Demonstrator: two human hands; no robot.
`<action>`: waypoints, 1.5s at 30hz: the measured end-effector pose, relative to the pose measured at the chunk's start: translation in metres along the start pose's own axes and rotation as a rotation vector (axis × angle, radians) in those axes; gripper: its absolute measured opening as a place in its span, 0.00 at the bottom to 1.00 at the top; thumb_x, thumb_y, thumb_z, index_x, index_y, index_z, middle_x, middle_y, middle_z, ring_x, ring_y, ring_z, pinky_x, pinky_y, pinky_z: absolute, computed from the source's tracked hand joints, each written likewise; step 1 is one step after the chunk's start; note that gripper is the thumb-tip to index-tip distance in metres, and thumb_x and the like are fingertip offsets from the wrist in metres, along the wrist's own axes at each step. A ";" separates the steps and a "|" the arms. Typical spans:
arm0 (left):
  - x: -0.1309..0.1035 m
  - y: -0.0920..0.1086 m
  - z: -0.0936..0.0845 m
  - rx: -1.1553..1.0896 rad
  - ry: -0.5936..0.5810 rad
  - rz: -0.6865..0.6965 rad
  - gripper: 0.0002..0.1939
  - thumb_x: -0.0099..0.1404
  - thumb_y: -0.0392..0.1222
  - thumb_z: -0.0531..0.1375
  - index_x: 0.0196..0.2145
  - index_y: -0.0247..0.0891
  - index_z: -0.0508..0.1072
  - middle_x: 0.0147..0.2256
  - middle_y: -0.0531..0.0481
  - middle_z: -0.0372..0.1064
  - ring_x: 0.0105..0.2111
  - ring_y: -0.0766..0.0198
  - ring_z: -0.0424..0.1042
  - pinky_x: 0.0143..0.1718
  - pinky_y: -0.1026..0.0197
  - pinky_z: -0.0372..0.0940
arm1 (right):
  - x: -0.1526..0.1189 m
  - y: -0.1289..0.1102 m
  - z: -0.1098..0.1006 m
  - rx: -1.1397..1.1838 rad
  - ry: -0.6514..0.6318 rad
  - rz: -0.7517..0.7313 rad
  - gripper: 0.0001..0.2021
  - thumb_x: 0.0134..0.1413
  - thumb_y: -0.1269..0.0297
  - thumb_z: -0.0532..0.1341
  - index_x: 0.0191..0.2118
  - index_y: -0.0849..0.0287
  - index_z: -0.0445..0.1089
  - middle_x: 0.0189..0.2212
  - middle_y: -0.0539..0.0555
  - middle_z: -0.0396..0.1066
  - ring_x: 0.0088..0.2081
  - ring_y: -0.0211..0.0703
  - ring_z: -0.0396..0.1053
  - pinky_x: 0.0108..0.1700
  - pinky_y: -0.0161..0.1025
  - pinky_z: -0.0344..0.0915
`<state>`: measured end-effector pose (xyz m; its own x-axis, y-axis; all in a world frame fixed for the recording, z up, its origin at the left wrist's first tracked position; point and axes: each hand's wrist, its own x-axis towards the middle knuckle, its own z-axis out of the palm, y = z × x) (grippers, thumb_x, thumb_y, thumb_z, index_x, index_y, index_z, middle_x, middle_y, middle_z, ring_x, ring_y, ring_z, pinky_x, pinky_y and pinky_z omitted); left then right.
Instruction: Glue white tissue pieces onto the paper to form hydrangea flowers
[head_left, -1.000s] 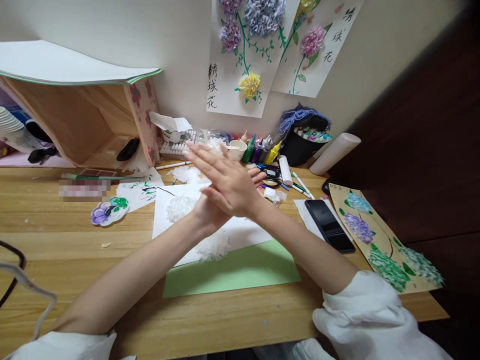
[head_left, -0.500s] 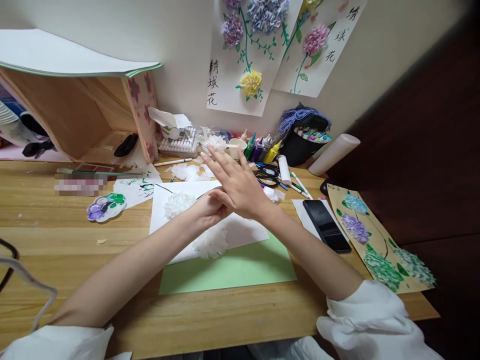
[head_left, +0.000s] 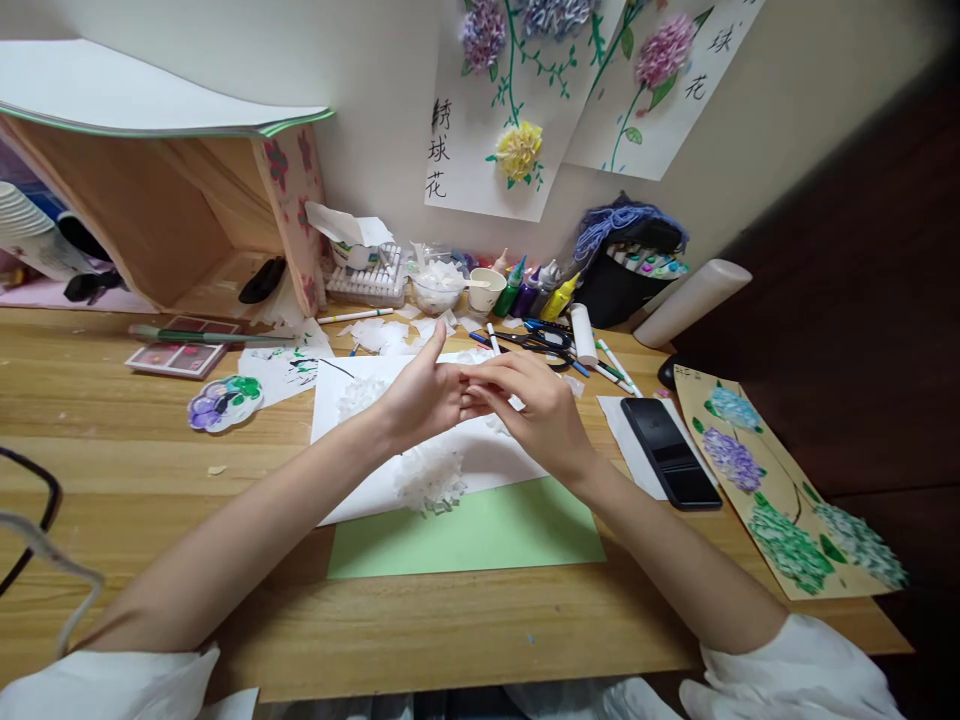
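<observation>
My left hand (head_left: 427,395) is held palm up above the white paper (head_left: 352,500), its thumb raised and fingers stretched out, with nothing visible in it. My right hand (head_left: 536,405) touches the left fingers from the right, its own fingers bent together; whether something small is between them is too small to tell. Beneath the hands, white ruffled paper flowers lie on the white sheet, one at its upper left (head_left: 361,398) and one nearer me (head_left: 431,478). A green sheet (head_left: 480,540) lies under the white paper.
Behind the hands are a bowl of paper bits (head_left: 437,288), a paper cup (head_left: 486,291), paint bottles (head_left: 529,292) and scissors (head_left: 544,343). A phone (head_left: 671,453) and a flower picture (head_left: 780,480) lie right. A palette (head_left: 225,402) lies left, near an open box (head_left: 289,210).
My right hand has come off the back-to-front overlap with spread fingers and now bends its fingers at the left fingertips. My left hand has turned palm up with its thumb raised.
</observation>
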<state>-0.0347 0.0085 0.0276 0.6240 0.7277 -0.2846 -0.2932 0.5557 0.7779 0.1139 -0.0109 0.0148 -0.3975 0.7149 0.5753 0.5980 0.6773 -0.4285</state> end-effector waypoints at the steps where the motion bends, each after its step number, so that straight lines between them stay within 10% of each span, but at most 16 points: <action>1: -0.005 -0.001 -0.005 0.088 0.027 0.024 0.39 0.63 0.65 0.32 0.32 0.32 0.70 0.32 0.40 0.69 0.38 0.58 0.69 0.44 0.55 0.63 | -0.003 0.003 0.001 0.069 0.003 0.020 0.10 0.57 0.68 0.56 0.42 0.56 0.71 0.37 0.54 0.73 0.41 0.44 0.68 0.45 0.43 0.65; 6: -0.038 -0.018 -0.052 0.744 0.545 0.530 0.26 0.66 0.58 0.40 0.46 0.36 0.65 0.46 0.42 0.65 0.45 0.59 0.65 0.48 0.56 0.58 | -0.025 0.021 0.024 0.297 -0.104 0.232 0.08 0.55 0.67 0.58 0.40 0.58 0.71 0.41 0.55 0.72 0.41 0.41 0.71 0.44 0.41 0.69; 9: -0.064 -0.033 -0.084 1.102 0.698 0.671 0.18 0.68 0.50 0.41 0.37 0.38 0.65 0.35 0.46 0.66 0.36 0.62 0.64 0.41 0.58 0.59 | -0.035 0.027 0.038 0.297 -0.207 0.267 0.07 0.54 0.68 0.58 0.38 0.59 0.71 0.39 0.56 0.72 0.39 0.40 0.71 0.42 0.40 0.70; 20: -0.077 -0.058 -0.120 1.676 0.090 0.483 0.20 0.66 0.41 0.44 0.17 0.38 0.55 0.15 0.54 0.56 0.17 0.69 0.52 0.24 0.62 0.48 | -0.042 0.038 0.051 -0.088 -0.251 0.015 0.09 0.56 0.69 0.56 0.39 0.59 0.73 0.36 0.55 0.76 0.43 0.45 0.69 0.45 0.45 0.69; 27: -0.075 -0.057 -0.117 1.711 0.067 0.404 0.21 0.67 0.42 0.42 0.18 0.36 0.59 0.17 0.53 0.59 0.18 0.69 0.54 0.25 0.63 0.48 | -0.054 0.027 0.038 -0.278 -0.475 -0.209 0.21 0.61 0.67 0.49 0.58 0.66 0.57 0.59 0.61 0.58 0.61 0.48 0.52 0.60 0.53 0.56; 45: -0.076 -0.058 -0.119 1.692 0.034 0.374 0.21 0.67 0.42 0.42 0.18 0.37 0.58 0.17 0.53 0.59 0.18 0.69 0.54 0.25 0.61 0.46 | -0.066 0.033 0.045 -0.186 -0.593 -0.150 0.29 0.58 0.70 0.46 0.64 0.66 0.39 0.64 0.60 0.45 0.66 0.46 0.37 0.63 0.54 0.47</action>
<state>-0.1516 -0.0309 -0.0624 0.6841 0.7283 0.0397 0.6300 -0.6175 0.4709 0.1291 -0.0279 -0.0688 -0.7719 0.6255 0.1139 0.5957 0.7741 -0.2142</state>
